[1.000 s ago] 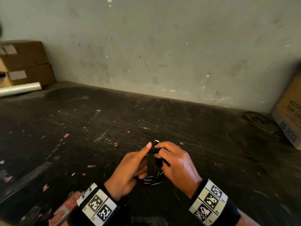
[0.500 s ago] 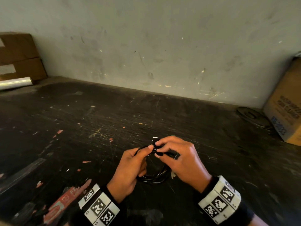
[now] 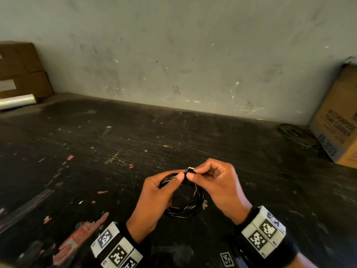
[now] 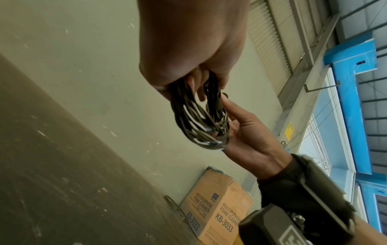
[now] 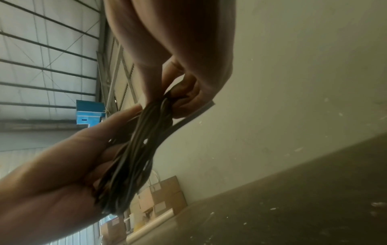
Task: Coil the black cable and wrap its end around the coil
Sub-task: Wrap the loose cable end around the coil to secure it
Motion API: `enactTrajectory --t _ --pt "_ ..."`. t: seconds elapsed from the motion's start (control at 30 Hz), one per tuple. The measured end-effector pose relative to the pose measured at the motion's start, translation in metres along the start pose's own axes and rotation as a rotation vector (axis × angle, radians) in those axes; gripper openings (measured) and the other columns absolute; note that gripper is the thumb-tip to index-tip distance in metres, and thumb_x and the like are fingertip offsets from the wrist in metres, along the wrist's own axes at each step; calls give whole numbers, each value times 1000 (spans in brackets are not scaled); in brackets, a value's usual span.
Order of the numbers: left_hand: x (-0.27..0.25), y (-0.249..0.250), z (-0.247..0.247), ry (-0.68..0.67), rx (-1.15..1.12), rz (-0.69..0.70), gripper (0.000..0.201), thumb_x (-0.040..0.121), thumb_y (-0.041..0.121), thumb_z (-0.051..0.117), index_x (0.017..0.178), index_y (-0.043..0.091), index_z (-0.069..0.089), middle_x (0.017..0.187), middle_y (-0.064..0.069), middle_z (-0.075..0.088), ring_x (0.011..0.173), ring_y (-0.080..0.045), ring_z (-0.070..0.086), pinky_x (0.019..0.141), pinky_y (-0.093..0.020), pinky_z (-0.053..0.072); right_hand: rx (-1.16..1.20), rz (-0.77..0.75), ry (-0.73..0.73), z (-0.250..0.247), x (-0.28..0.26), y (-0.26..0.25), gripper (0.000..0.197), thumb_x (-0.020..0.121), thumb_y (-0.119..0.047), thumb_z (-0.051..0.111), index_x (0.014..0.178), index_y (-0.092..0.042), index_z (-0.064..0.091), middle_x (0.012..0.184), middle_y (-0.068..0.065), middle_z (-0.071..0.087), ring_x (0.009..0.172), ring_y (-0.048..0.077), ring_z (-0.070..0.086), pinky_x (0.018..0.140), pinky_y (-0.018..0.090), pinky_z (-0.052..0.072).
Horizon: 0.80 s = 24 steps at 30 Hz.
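The black cable (image 3: pixel 190 208) is wound into a round coil of several loops, held just above the dark table (image 3: pixel 116 144). My left hand (image 3: pixel 164 188) grips the coil's left side, its thumb lying along the top. My right hand (image 3: pixel 204 176) pinches the cable's end with its light-tipped plug (image 3: pixel 190 168) at the top of the coil. The left wrist view shows the bundle (image 4: pixel 199 122) between both hands. In the right wrist view, the loose end (image 5: pixel 192 116) sticks out past my right fingers (image 5: pixel 188 99).
A cardboard box of foam cleaner (image 3: pixel 340 120) stands at the right by the wall, with a dark flat ring (image 3: pixel 295 134) beside it. Brown boxes (image 3: pixel 21 70) and a white roll (image 3: pixel 17 101) sit at the far left. A red wrapper (image 3: pixel 77 240) lies near my left wrist.
My hands have spread a little, and the coil now shows as an open ring. My right hand has shifted from the coil's middle to its top with the cable's end.
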State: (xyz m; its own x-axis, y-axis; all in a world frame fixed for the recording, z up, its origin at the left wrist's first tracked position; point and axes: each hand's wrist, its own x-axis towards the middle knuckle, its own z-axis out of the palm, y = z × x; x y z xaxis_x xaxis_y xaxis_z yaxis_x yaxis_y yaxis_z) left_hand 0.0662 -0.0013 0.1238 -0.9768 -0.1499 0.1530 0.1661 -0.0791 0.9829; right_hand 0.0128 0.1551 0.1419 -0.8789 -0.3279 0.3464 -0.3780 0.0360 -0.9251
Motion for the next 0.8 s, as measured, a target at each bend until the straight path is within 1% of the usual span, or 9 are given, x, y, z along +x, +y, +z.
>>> enactTrajectory --t 0.07,0.1,0.13,0.17,0.3,0.47,0.6,0.7,0.8 --pt "-2 0 -1 13 36 63 31 84 12 63 114 18 67 67 5 73 48 -6 58 59 -22 57 12 0 24 2 -2 -2 13 73 -1 77 77 -9 68 82 12 73 77 17 72 72 27 59" --pt "-3 1 -3 14 58 92 38 81 13 67 118 21 65 87 2 72 77 -19 68 77 -32 57 19 4 39 2 -2 -4 14 73 -3 77 77 -9 67 81 14 72 76 21 72 72 28 60" --pt "-5 1 -5 14 64 116 41 77 15 70 117 24 65 99 -1 68 101 -11 50 87 -34 51 24 13 49 2 -2 -4 15 72 -4 78 77 -10 65 80 15 71 75 24 71 72 31 60" --pt "-6 1 -7 8 74 142 41 74 18 71 113 25 67 103 -1 70 89 -13 69 82 -27 55 26 23 54 2 -3 -5 16 72 -5 78 77 -11 64 78 16 70 75 27 70 71 32 59" --pt "-5 0 -7 59 190 217 19 76 20 67 95 22 71 96 14 74 91 -4 69 75 -14 51 -19 45 53 4 -6 -4 16 74 -6 77 82 -10 63 73 8 70 69 17 70 69 28 59" --pt "-4 2 -4 91 233 211 13 85 10 63 82 19 71 70 16 72 63 6 62 59 -8 44 -184 125 -128 0 -3 -9 19 81 -16 72 99 -19 68 80 1 69 76 13 68 74 28 57" --pt "-5 5 -6 21 272 174 12 87 12 61 84 20 70 68 16 70 58 7 60 56 -9 44 -243 149 -278 -8 -2 -11 8 86 -19 67 88 -14 74 77 -1 71 66 5 64 64 21 54" --pt "-3 6 -7 49 174 74 18 83 10 66 97 21 69 67 15 69 57 4 60 53 -13 46 -184 117 -125 -5 -5 -7 7 85 -14 68 85 -14 75 75 -1 72 67 4 66 65 20 55" --pt "-1 -1 -12 96 -110 -128 39 69 8 71 107 16 67 77 -2 69 69 -12 65 72 -31 54 -91 104 -1 -5 -5 0 8 85 -10 67 85 -11 75 76 2 74 69 8 70 65 20 57"
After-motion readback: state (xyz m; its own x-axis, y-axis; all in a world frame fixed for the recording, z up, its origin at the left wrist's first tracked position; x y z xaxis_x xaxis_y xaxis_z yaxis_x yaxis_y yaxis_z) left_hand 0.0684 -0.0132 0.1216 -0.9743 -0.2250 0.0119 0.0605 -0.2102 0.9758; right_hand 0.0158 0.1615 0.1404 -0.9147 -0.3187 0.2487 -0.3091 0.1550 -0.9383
